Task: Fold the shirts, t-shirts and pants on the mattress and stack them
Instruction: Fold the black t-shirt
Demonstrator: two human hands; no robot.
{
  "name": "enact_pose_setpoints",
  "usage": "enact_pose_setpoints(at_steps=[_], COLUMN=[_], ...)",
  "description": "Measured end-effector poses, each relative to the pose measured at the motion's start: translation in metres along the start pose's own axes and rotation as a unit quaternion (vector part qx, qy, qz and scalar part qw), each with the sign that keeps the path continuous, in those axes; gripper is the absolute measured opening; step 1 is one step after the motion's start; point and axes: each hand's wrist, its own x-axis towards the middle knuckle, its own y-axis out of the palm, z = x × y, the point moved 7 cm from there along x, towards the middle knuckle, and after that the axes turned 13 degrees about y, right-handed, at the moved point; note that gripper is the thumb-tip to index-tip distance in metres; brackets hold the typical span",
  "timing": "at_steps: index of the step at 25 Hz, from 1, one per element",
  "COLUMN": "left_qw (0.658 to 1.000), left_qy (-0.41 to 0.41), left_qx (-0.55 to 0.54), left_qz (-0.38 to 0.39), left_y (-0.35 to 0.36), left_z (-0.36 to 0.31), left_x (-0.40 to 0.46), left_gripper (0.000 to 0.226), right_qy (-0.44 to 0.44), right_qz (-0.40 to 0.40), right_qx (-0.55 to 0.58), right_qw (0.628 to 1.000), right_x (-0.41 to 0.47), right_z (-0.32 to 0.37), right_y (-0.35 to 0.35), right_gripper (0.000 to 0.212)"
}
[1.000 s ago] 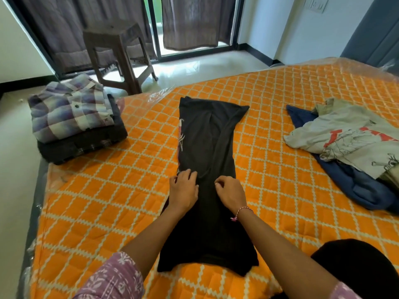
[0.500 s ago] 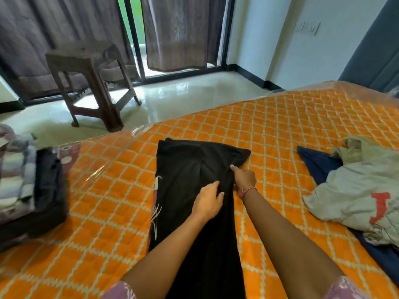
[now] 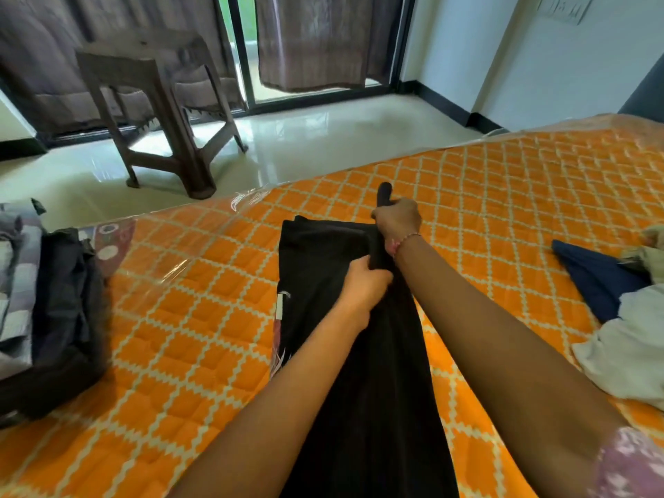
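An orange quilted mattress lies under me, with a brown stool on the floor beyond. My black garment stretches lengthwise down its middle. My right hand clenches the far corner, lifted; my left hand grips a bunched fold nearer. Folded clothes sit stacked at left.

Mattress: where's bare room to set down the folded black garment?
Free: orange mattress between the folded stack at left and the black garment; also the wide patch beyond the right hand, toward the wall. Crowded: right edge, where the navy garment and white garment lie heaped.
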Motion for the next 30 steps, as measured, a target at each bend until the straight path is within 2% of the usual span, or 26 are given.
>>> enact_pose_setpoints(at_steps=[2,3,4,7,9,10,12,13,14,15,17,20,22,26,30], left_qw=[0.98,0.968,0.961,0.968,0.977,0.981,0.986,0.987,0.988,0.99,0.991,0.969,0.96,0.946,0.879], left_qy=[-0.142,-0.184,-0.203,-0.186,-0.159,-0.143,-0.116,-0.105,-0.093,-0.076,-0.019,0.071,0.041,-0.059,-0.017], left_qx=[-0.139,-0.168,-0.185,-0.165,-0.139,-0.125,-0.093,-0.082,-0.069,-0.049,0.028,0.204,0.255,0.32,0.47], left_qz=[-0.02,-0.024,-0.026,-0.027,-0.025,-0.037,-0.072,-0.087,-0.1,-0.113,-0.131,-0.117,-0.104,0.002,0.077], left_y=[-0.027,-0.041,-0.053,-0.071,-0.072,-0.073,-0.076,-0.077,-0.077,-0.077,-0.075,-0.06,-0.056,-0.054,-0.051], left_z=[0.017,0.025,0.032,0.041,0.039,0.037,0.039,0.04,0.041,0.04,0.032,0.013,0.021,0.05,0.053], left_x=[-0.005,-0.007,-0.008,0.001,0.019,0.029,0.042,0.042,0.04,0.037,0.028,-0.001,-0.039,-0.129,-0.22], left_gripper=[0.012,0.015,0.021,0.03,0.031,0.033,0.036,0.032,0.029,0.032,0.048,0.061,0.058,0.048,0.038], right_qy=[0.003,0.008,-0.001,-0.036,0.0,0.041,0.107,0.12,0.097,0.054,-0.031,-0.069,-0.073,-0.069,-0.067], right_qz=[0.059,0.096,0.098,-0.03,-0.054,-0.02,0.102,0.152,0.157,0.122,0.036,0.082,0.103,0.12,0.167], right_qx=[-0.007,-0.004,-0.01,-0.091,-0.131,-0.111,-0.039,-0.023,-0.023,-0.035,-0.061,-0.028,-0.018,-0.028,-0.048], right_qw=[0.998,0.995,0.995,0.995,0.99,0.993,0.988,0.981,0.983,0.99,0.997,0.994,0.992,0.99,0.982], right_x=[-0.009,-0.014,-0.012,-0.004,0.002,0.01,0.017,0.017,0.02,0.022,0.013,-0.005,-0.017,-0.042,-0.104], right_z=[0.0,-0.004,-0.007,-0.024,-0.049,-0.063,-0.078,-0.077,-0.074,-0.068,-0.061,-0.078,-0.095,-0.114,-0.142], right_y=[0.03,0.04,0.043,0.006,-0.013,-0.012,0.002,0.009,0.011,0.007,-0.009,-0.012,-0.015,-0.026,-0.05], right_gripper=[0.022,0.018,0.019,0.021,0.018,0.026,0.027,0.022,0.016,0.01,0.028,0.051,0.053,0.054,0.055])
